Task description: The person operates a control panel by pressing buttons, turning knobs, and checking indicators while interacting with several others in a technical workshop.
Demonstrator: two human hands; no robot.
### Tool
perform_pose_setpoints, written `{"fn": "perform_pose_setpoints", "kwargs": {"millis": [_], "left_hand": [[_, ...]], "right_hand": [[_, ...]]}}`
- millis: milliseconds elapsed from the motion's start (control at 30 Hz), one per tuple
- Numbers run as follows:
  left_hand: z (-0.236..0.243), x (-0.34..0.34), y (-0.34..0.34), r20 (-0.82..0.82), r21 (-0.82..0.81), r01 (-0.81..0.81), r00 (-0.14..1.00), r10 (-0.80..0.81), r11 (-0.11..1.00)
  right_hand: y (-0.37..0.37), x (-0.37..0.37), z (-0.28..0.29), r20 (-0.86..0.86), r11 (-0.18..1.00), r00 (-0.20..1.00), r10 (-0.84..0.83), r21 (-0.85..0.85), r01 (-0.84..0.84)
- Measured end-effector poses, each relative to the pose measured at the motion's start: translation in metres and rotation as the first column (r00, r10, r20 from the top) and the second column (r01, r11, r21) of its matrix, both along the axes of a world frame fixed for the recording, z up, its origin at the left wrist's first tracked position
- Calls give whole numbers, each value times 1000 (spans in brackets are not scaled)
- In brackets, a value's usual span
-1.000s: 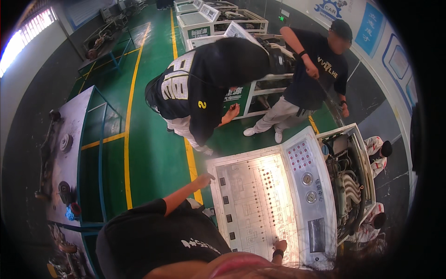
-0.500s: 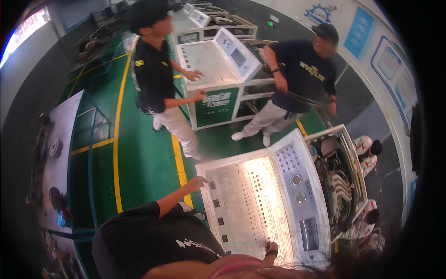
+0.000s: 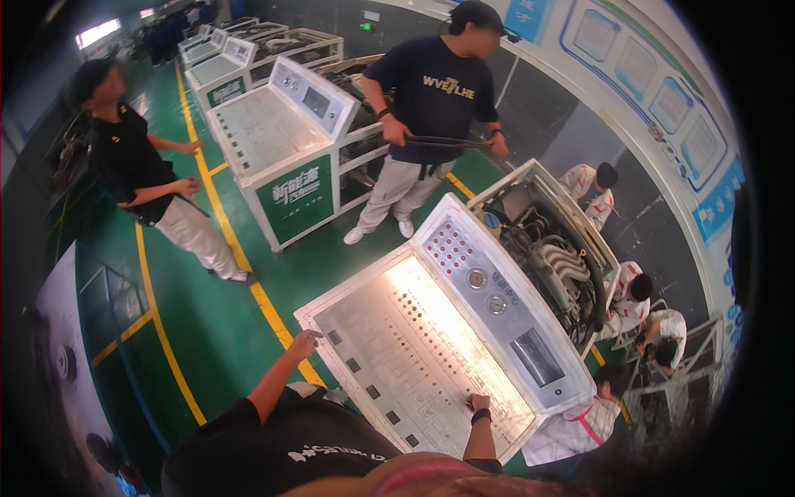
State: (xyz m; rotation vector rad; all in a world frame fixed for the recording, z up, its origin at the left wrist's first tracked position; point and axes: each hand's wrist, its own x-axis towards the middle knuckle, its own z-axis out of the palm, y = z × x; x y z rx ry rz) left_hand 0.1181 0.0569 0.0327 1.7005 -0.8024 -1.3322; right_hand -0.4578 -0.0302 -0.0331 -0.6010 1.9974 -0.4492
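My left hand (image 3: 306, 341) rests at the near left corner of a slanted white control panel (image 3: 364, 306), its fingers extended over the rim and holding nothing that shows. Over the right part of the same panel, my right hand (image 3: 478, 403) is curled with its fingers down against the surface. Whatever is between those fingers is too small to make out. Rows of small round sockets (image 3: 426, 330) and printed line diagrams cover the panel. Several black square switches (image 3: 354, 364) run along its near edge. The raised strip behind carries red buttons (image 3: 448, 248), two round gauges (image 3: 476, 278) and a dark screen (image 3: 537, 356).
An engine (image 3: 563, 265) in a white frame stands behind the panel. One person (image 3: 431, 99) holds a dark strap-like thing beside a second console (image 3: 277, 124); another (image 3: 141, 157) stands at left. Several people in white work clothes (image 3: 580, 422) are at right. A table (image 3: 62, 290) borders the left.
My view has swung to the right. Both my hands stay at the panel. The person at left has stepped away from the second console; the one with the strap now faces right.
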Motion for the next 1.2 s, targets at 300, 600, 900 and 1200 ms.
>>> {"fn": "perform_pose_setpoints", "kwargs": {"millis": [300,600,900,1200], "left_hand": [[19,-3,-2,-70,-10,-36,997,35,999],[28,-19,-9,-91,31,39,995,-36,999],[27,-14,1,-78,57,60,995,-56,997],[23,-6,6,-68,114,33,997,-25,993]], "right_hand": [[1,-27,-50,73,995,992,-99,40,97],[13,-55,-81,138,990,989,-44,-126,62],[-2,10,12,11,984,986,-164,-67,164],[16,10,-9,24,972,993,-115,-203,118]]}}
